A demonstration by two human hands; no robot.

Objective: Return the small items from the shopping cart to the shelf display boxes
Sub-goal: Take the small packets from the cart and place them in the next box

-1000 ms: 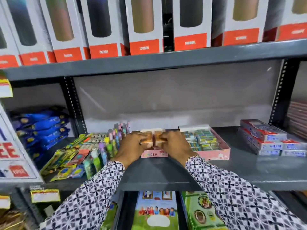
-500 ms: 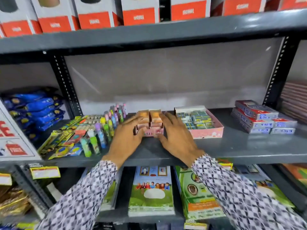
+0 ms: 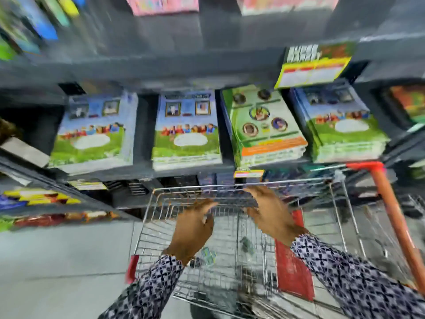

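A wire shopping cart (image 3: 239, 188) with an orange handle (image 3: 391, 210) stands below me at the foot of the shelves. My left hand (image 3: 194, 229) and my right hand (image 3: 272, 214) hover over its basket, fingers spread, holding nothing. A few small items lie on the cart's floor: a pale green packet (image 3: 208, 254) and a dark green one (image 3: 247, 245). Two pink display boxes (image 3: 164, 4) (image 3: 285, 3) show at the top edge, on the grey shelf (image 3: 207, 42). The picture is blurred by motion.
Stacks of books with green and blue covers (image 3: 186, 132) fill the shelf right behind the cart. A red flap (image 3: 292, 261) stands inside the cart at right. Colourful packets (image 3: 34, 199) sit on a low shelf at left. Grey floor (image 3: 57, 261) lies to the cart's left.
Both hands let go of the small packets in the pink box on the shelf and dropped down over the cart. My view swung downward from the shelf to the cart.
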